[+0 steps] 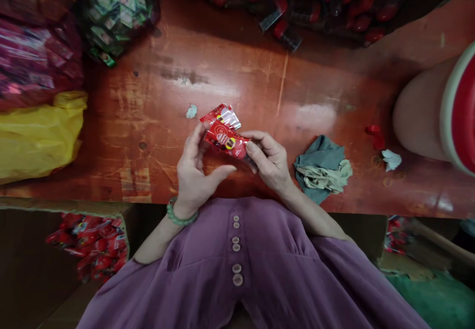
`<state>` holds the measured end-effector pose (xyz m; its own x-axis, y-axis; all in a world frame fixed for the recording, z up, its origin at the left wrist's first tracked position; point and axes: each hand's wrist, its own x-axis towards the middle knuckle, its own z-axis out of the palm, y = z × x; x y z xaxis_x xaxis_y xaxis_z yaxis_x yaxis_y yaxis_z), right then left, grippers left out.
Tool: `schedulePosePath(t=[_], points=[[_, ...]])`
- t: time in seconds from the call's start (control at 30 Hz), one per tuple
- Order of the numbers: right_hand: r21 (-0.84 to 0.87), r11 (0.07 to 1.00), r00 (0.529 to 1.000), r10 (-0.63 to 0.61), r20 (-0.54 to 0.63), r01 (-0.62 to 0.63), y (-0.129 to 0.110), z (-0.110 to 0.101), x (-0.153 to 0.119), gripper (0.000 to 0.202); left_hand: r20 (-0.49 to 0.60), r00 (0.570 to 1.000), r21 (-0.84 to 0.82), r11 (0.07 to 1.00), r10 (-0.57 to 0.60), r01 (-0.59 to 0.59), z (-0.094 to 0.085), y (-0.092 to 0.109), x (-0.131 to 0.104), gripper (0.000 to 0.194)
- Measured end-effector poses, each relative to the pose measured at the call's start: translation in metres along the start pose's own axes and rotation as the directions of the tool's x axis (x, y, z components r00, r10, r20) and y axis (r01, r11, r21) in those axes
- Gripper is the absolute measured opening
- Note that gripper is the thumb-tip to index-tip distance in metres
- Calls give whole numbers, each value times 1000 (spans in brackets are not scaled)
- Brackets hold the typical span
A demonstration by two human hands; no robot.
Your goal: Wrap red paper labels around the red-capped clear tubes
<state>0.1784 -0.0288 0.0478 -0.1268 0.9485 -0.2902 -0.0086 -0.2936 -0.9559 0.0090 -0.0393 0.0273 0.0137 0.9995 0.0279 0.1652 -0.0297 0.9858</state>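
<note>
Purple shirt below, the right hand pinches a red packet, likely light, slippery; hold its edge. Left hand curves open beside it.

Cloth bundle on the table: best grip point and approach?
Probably pinch the bunched beige folds mid-bundle, from above: the cloth bundle lies crumpled, with ridges for fingers to close on. The right hand is nearer but holds a red packet.
</note>
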Motion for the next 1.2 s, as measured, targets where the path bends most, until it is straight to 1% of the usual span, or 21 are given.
schedulePosePath(t=[0.03,0.07,0.13,0.17,0.23,0.33,0.47,0.53,0.6,0.67,0.7,0.73,0.8,0.87,0.9,0.97,1.03,1.07,1.1,1.13,1.2], points=[[-69,996,999,-49,-22,48,1,3,-1,30,29,991,-193,972,-127,131,2,1,-3,64],[-147,985,995,-97,-30,91,2,6,-1,30,84,968,-360,899,-237,252,5,1,-5,57],[-285,945,986,-169,-15,158,7,12,0,28,178,907,-560,718,-382,413,10,2,-7,44],[-324,929,982,-189,6,180,9,14,1,29,185,884,-611,654,-430,446,12,2,-6,39],[-330,924,981,-186,61,195,11,16,2,36,151,863,-662,599,-482,450,14,3,-3,33],[-248,959,984,-99,149,134,11,12,1,46,88,862,-688,596,-499,415,15,2,2,31],[-201,979,978,12,210,31,12,3,-3,31,31,868,-723,588,-496,362,17,-5,8,30],[-255,964,980,-24,200,76,15,1,-3,27,19,868,-732,585,-496,350,18,-7,10,30],[-349,914,972,-152,180,207,17,0,-2,26,5,873,-732,593,-488,336,19,-8,11,29],[-429,835,938,-296,178,345,18,1,1,25,-18,888,-711,630,-460,312,19,-10,11,29],[-445,810,924,-339,176,382,18,1,2,25,-32,897,-686,662,-440,301,18,-11,11,29],[-437,812,922,-346,172,386,18,2,3,25,-46,906,-652,700,-421,292,17,-13,11,28],[-351,883,948,-267,171,312,19,3,4,27,-71,916,-574,767,-395,286,16,-17,12,28],[-251,944,969,-171,180,213,22,5,4,28,-93,918,-524,803,-386,284,15,-20,13,28],[-242,949,972,-163,168,201,24,7,5,27,-100,919,-516,809,-382,281,16,-21,13,27],[-332,902,961,-255,109,277,27,10,5,24,-97,922,-522,808,-374,273,17,-22,15,26],[-456,811,922,-383,58,366,28,12,5,22,-77,928,-548,793,-365,266,18,-22,17,24],[-482,787,909,-413,49,384,29,13,5,22,-66,929,-564,782,-364,265,18,-22,18,23],[-473,794,911,-411,43,381,29,14,5,22,-58,929,-578,771,-366,268,18,-21,19,23],[-433,827,924,-380,37,358,28,14,5,22,-51,926,-586,762,-373,275,18,-21,19,24],[-297,915,961,-273,41,272,28,14,6,23,-40,919,-592,751,-391,294,17,-19,20,25]])
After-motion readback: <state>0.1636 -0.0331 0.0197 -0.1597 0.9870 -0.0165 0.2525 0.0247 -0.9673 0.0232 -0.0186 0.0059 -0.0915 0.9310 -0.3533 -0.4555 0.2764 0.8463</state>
